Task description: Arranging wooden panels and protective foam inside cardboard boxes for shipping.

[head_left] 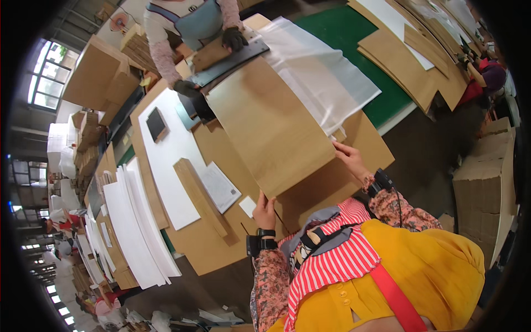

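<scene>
Workshop hall, windows (52,74) beyond the board's far left; long desk (338,30) with a green top, partly covered by a cardboard sheet (193,257) running beneath the board.

Wood-grain board (271,127): large, flat, rectangular, lying over the desk with its near edge toward the wearer. Left hand (264,212) pinches its near left corner between thumb and fingers; right hand (351,157) grips its near right corner, fingers at the edge.

Beyond the board's far edge: co-worker, dark-gloved. One glove (235,40) rests on a dark strip (235,62); the other (187,87) is just beside the board's far left corner.

Containers: translucent plastic sleeve (321,66), spread flat to the right of the board, contents not discernible. Brown cardboard carton (480,193), well apart to the board's right; interior hidden. Second carton (102,77), well to the board's far left; interior likewise hidden.

Left of the board, nearest first: printed sheet (221,188), wood-coloured bar (199,196), white panel (174,182) carrying a dark block (156,124), then stacked long white panels (133,227). Small white card (249,207) near the board's near left corner.
</scene>
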A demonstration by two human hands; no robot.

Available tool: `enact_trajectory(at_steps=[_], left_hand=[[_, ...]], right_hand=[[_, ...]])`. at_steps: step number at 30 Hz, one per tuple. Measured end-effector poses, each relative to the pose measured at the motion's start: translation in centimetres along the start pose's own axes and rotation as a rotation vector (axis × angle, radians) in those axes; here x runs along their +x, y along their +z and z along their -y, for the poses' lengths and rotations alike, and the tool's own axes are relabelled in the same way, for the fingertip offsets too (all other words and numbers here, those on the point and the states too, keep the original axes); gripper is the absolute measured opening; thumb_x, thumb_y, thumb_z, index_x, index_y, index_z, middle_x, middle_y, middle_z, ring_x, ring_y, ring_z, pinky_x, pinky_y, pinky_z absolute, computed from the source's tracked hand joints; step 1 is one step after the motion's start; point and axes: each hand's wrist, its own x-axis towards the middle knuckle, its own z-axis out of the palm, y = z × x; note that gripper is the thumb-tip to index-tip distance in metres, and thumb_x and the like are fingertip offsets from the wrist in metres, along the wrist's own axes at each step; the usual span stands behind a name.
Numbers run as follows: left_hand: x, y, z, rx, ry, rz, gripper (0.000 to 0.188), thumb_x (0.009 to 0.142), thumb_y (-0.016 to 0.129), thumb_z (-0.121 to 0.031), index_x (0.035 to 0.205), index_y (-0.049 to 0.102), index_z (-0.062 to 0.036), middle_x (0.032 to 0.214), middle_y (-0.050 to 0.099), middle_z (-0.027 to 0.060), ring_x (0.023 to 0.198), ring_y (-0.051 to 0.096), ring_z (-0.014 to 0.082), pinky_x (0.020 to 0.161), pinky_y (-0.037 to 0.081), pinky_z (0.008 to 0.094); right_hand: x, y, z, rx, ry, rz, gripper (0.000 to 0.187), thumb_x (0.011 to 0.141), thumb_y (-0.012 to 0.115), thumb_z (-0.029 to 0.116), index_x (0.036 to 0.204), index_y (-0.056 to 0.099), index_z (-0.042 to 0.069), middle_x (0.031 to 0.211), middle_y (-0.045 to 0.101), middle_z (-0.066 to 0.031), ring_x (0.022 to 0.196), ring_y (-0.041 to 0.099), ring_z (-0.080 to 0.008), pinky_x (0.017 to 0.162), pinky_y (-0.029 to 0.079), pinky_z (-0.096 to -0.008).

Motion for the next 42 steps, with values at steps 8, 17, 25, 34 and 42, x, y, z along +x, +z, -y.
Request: enact_trajectory(at_steps=[8, 17, 25, 34, 42], left_hand=[[-0.1, 0.0, 0.5, 0.032, -0.041, 0.001, 0.051, 0.089, 0.078, -0.019, 0.134, 0.061, -0.0014, 0.079, 0.066, 0.0170, 0.066, 0.061, 0.0160, 0.066, 0.052, 0.0304], [-0.1, -0.1, -0.8, 0.152, -0.110, 0.059, 0.050, 0.092, 0.072, -0.007, 0.139, 0.058, -0.0018, 0.088, 0.073, 0.0088, 0.077, 0.061, 0.0052, 0.072, 0.052, 0.0240], [-0.2, -0.1, -0.5, 0.072, -0.063, 0.035, 0.051, 0.092, 0.072, -0.006, 0.140, 0.057, -0.0026, 0.108, 0.076, 0.0155, 0.090, 0.070, 0.0088, 0.079, 0.055, 0.0266], [0.8, -0.8, -0.2, 0.129, 0.064, 0.038, 0.045, 0.092, 0.072, -0.007, 0.135, 0.061, -0.0004, 0.098, 0.075, 0.0187, 0.083, 0.071, 0.0124, 0.074, 0.055, 0.0271], [0.4, -0.6, -1.0, 0.196, 0.044, -0.013, 0.043, 0.093, 0.073, -0.014, 0.132, 0.062, -0.0007, 0.086, 0.069, 0.0219, 0.073, 0.072, 0.0282, 0.066, 0.054, 0.0345]], right_hand=[[-0.3, -0.1, -0.3, -0.031, -0.007, -0.033, 0.038, 0.097, 0.065, 0.006, 0.134, 0.063, 0.000, 0.126, 0.069, -0.0052, 0.108, 0.063, -0.0097, 0.094, 0.049, -0.0233], [-0.3, 0.3, -0.3, -0.054, 0.008, -0.065, 0.036, 0.099, 0.061, 0.006, 0.134, 0.063, 0.000, 0.123, 0.070, -0.0049, 0.105, 0.063, -0.0078, 0.091, 0.049, -0.0219], [-0.1, 0.8, -1.0, -0.103, -0.025, -0.144, 0.033, 0.097, 0.064, 0.008, 0.130, 0.067, 0.002, 0.109, 0.072, -0.0028, 0.092, 0.061, -0.0077, 0.083, 0.049, -0.0214], [0.0, 1.5, 0.0, -0.291, -0.205, -0.180, 0.030, 0.096, 0.068, 0.007, 0.126, 0.071, 0.005, 0.094, 0.059, -0.0010, 0.085, 0.054, -0.0098, 0.075, 0.046, -0.0225], [0.2, 1.6, -0.5, -0.271, -0.141, -0.114, 0.032, 0.096, 0.067, 0.007, 0.128, 0.069, 0.005, 0.099, 0.055, -0.0010, 0.088, 0.052, -0.0098, 0.076, 0.044, -0.0218]])
